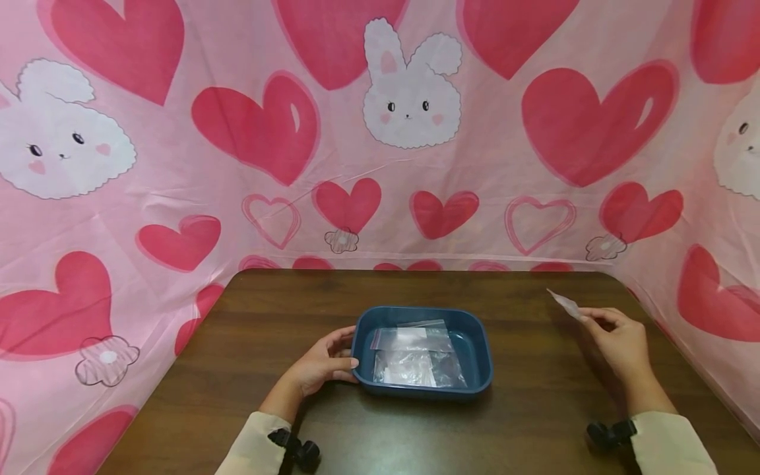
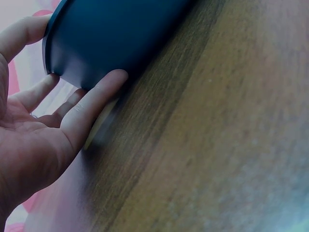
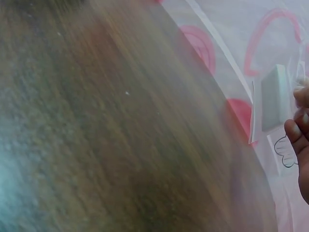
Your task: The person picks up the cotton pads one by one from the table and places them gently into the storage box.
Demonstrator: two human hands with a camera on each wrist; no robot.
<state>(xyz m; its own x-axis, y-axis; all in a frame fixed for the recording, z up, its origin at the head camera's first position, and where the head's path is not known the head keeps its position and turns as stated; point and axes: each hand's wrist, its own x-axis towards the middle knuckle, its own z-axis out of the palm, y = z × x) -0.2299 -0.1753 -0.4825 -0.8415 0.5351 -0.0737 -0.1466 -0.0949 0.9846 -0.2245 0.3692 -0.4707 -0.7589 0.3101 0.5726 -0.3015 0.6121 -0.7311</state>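
A dark blue plastic tub [image 1: 487, 369] sits on the table in the head view. In it lie clear zip bags [image 1: 448, 366] with white pieces inside, partly overlapping. My left hand [image 1: 323, 363] holds the tub's left end. The left wrist view shows that hand's fingers [image 2: 99, 96] against the outer wall and rim. Off to the right, my right hand [image 1: 617, 340] pinches a small clear bag [image 1: 565, 304] above the table, apart from the tub. In the right wrist view, a white flat block [image 3: 274, 99] shows in this bag; part of the hand is cut off by the frame edge.
The brown wooden table [image 1: 267, 316] has rounded far corners. Behind it and along both sides hangs a pink cloth [image 1: 410, 171] with hearts and rabbits. Each forearm carries a black wrist mount [image 1: 295, 450].
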